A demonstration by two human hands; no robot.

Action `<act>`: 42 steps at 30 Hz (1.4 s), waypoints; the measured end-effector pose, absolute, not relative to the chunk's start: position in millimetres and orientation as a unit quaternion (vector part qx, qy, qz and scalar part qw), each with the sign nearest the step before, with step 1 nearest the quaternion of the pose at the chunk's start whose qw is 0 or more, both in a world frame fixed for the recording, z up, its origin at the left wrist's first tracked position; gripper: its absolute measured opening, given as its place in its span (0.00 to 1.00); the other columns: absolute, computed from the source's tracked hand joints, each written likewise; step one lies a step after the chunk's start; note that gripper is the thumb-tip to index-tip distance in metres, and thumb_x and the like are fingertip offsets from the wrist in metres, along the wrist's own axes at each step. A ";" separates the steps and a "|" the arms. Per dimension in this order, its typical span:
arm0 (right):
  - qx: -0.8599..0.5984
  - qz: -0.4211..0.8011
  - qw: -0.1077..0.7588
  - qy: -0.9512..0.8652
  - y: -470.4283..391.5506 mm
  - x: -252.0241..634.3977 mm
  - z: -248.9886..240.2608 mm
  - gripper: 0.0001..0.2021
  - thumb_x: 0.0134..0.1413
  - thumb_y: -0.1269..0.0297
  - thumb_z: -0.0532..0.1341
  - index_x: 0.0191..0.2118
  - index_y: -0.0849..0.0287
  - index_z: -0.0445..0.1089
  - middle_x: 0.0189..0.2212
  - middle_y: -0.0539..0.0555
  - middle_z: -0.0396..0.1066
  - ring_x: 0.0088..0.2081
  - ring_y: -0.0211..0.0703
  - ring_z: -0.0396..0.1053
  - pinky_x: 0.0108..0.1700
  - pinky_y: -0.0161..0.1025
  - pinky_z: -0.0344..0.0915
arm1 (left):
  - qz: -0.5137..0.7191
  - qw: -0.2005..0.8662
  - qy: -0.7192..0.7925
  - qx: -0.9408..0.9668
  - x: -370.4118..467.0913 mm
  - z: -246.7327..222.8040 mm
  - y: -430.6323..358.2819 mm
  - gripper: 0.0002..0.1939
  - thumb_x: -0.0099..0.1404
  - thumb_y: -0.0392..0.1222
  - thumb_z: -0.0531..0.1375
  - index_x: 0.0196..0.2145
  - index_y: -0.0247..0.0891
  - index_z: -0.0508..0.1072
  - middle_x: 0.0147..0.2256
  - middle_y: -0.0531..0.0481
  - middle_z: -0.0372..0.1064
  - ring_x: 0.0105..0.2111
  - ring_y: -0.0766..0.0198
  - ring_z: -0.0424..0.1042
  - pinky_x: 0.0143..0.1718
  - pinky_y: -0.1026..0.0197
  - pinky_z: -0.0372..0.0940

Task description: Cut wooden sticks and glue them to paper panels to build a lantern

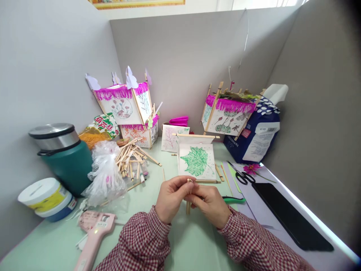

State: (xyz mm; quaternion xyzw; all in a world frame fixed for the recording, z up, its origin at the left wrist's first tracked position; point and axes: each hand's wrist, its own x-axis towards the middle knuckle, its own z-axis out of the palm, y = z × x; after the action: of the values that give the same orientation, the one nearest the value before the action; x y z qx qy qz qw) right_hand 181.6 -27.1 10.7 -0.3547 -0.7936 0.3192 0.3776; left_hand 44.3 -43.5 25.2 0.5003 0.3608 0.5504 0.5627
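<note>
- A short wooden stick [188,195], pale and thin, stands close to upright just above the green tabletop, near the front middle of the desk.
- Only its top tip and its lower end show; the middle is hidden behind fingers.
- It is pinched from both sides, left hand [171,197] and right hand [211,205] closed around it.
- Just behind it stands a white panel with a green leaf print.

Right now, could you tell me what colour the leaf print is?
Green, on the leaf print, in the head view.
</note>
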 end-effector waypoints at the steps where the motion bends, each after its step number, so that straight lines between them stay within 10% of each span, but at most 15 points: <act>1: -0.353 0.318 0.376 -0.795 -27.0 181.9 10.9 0.10 0.55 0.64 0.57 0.26 0.60 0.72 0.20 0.48 0.66 0.23 0.34 0.65 0.27 0.33 0.62 | 0.551 0.560 0.362 0.501 44.4 25.4 -44.0 0.11 0.56 0.43 0.60 0.36 0.36 0.74 0.31 0.47 0.73 0.22 0.65 0.70 0.23 0.60 0.68; 10: -0.343 0.268 0.381 -0.816 -25.7 181.7 11.3 0.12 0.57 0.63 0.56 0.27 0.59 0.73 0.20 0.48 0.68 0.24 0.35 0.66 0.29 0.34 0.61 | 0.556 0.485 0.406 0.539 44.1 27.4 -43.3 0.10 0.56 0.42 0.60 0.36 0.37 0.77 0.34 0.46 0.75 0.35 0.61 0.71 0.39 0.61 0.66; 30: -0.330 0.193 0.494 -0.780 -29.4 192.2 44.0 0.07 0.56 0.67 0.55 0.34 0.58 0.71 0.29 0.53 0.67 0.29 0.38 0.64 0.28 0.37 0.63 | 0.557 0.480 0.411 0.540 43.4 28.0 -41.5 0.08 0.54 0.43 0.62 0.29 0.36 0.76 0.24 0.51 0.72 0.23 0.68 0.66 0.27 0.66 0.62; 42: -0.388 0.146 0.498 -0.761 -26.6 191.1 41.1 0.05 0.54 0.69 0.52 0.28 0.58 0.61 0.25 0.49 0.59 0.26 0.36 0.58 0.28 0.35 0.57 | 0.558 0.435 0.412 0.574 39.0 23.1 -39.3 0.10 0.57 0.44 0.60 0.33 0.36 0.75 0.32 0.46 0.74 0.35 0.60 0.71 0.42 0.59 0.63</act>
State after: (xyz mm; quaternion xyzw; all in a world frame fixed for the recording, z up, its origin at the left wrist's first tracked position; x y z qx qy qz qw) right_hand 191.1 -26.6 41.1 -0.3881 -0.7614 0.1460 0.4983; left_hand 39.0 -39.3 23.1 0.5743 0.4118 0.5580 0.4349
